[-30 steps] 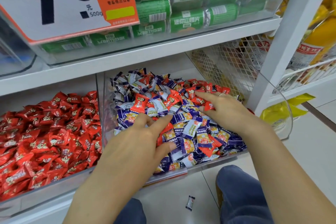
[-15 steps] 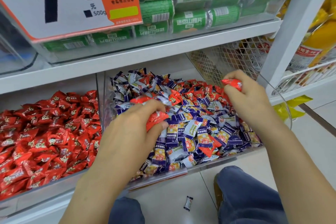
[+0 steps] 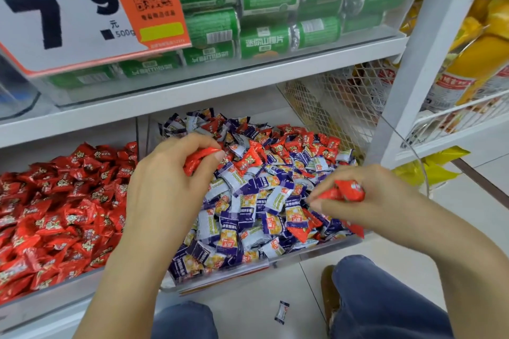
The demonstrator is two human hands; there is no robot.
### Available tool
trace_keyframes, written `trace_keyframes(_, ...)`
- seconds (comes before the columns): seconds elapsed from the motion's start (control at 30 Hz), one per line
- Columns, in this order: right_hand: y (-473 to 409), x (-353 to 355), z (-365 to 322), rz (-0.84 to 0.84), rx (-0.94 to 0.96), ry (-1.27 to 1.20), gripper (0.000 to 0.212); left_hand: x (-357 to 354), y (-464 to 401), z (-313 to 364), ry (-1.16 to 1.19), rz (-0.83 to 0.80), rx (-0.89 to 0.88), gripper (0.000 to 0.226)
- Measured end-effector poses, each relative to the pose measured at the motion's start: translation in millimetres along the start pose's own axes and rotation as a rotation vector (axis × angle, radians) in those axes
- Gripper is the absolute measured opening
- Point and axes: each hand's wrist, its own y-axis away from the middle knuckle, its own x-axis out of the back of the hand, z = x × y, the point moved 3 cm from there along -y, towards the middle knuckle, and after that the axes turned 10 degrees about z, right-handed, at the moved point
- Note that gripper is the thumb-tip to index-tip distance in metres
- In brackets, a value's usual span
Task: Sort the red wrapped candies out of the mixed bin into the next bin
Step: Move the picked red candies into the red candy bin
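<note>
**Both hands loaded, red bin to the left**

Over the mixed clear plastic bin [image 3: 316,252], the left hand [image 3: 165,190] curls its fingers round a small bunch of red crinkly wrapped candies [image 3: 199,158], and the right hand [image 3: 366,201] pinches another red wrapped candy [image 3: 348,190] at its fingertips. Both hands hang above the purple-and-white wrapped candies [image 3: 248,201], apart from each other. Red pieces remain scattered towards the bin's back right. Just beside it on the left lies the neighbouring clear bin of red candies [image 3: 60,206]; the left hand is much nearer, so its drop looks a short sideways reach, the right's a longer crossing.
</note>
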Motion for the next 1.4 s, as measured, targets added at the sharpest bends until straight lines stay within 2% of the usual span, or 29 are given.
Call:
trace_keyframes(0.07,6,-11,9,-0.103,0.005,0.070,0.007,2,0,0,0.022,0.041,0.009,0.006)
trace_keyframes(0.13,5,-26,19,-0.129,0.024,0.209,0.015,5,-2,-1,0.024,0.085,0.026,0.007)
trace_keyframes(0.3,0,-55,18,-0.063,0.156,0.233,0.019,4,-6,-6,-0.049,0.114,0.084,0.007)
trace_keyframes(0.4,-1,-50,16,0.006,0.158,0.250,0.020,1,-7,-5,-0.111,0.094,0.132,0.013)
trace_keyframes(0.5,-1,-29,10,0.013,0.114,0.209,0.024,-6,-13,-2,-0.153,0.089,0.104,0.021)
trace_keyframes(0.6,0,-2,0,0.144,0.081,0.079,0.026,-16,-21,3,-0.179,0.031,0.086,0.026)
trace_keyframes(0.67,-1,3,-2,0.178,0.067,0.064,0.024,-22,-26,7,-0.202,-0.013,0.082,0.014)
trace_keyframes(0.7,-1,2,-2,0.160,0.060,0.059,0.021,-25,-28,7,-0.215,-0.051,0.087,0.014)
trace_keyframes(0.8,3,-4,-3,0.024,-0.004,0.047,0.010,-33,-27,3,-0.277,-0.278,0.074,0.038)
trace_keyframes(0.87,5,-10,-2,-0.026,-0.055,0.117,0.019,-36,-25,3,-0.313,-0.386,0.046,0.045)
trace_keyframes(0.97,2,-24,-4,-0.031,-0.046,0.271,0.030,-40,-24,3,-0.400,-0.450,0.025,0.044)
trace_keyframes(1.07,-2,-30,-10,-0.002,0.018,0.343,0.034,-40,-25,2,-0.424,-0.393,0.029,0.026)
trace_keyframes(1.13,-3,-24,-9,0.050,0.028,0.305,0.031,-39,-23,0,-0.389,-0.336,0.028,0.017)
trace_keyframes(1.27,-7,-3,-5,0.206,-0.004,0.016,0.020,-29,-21,-3,-0.275,-0.237,0.034,0.016)
trace_keyframes(1.33,-16,1,-4,0.258,0.009,-0.030,0.020,-21,-20,-4,-0.229,-0.178,0.033,0.017)
trace_keyframes(1.4,-31,0,-3,0.346,-0.008,-0.064,0.006,-15,-16,-1,-0.166,-0.142,0.023,0.017)
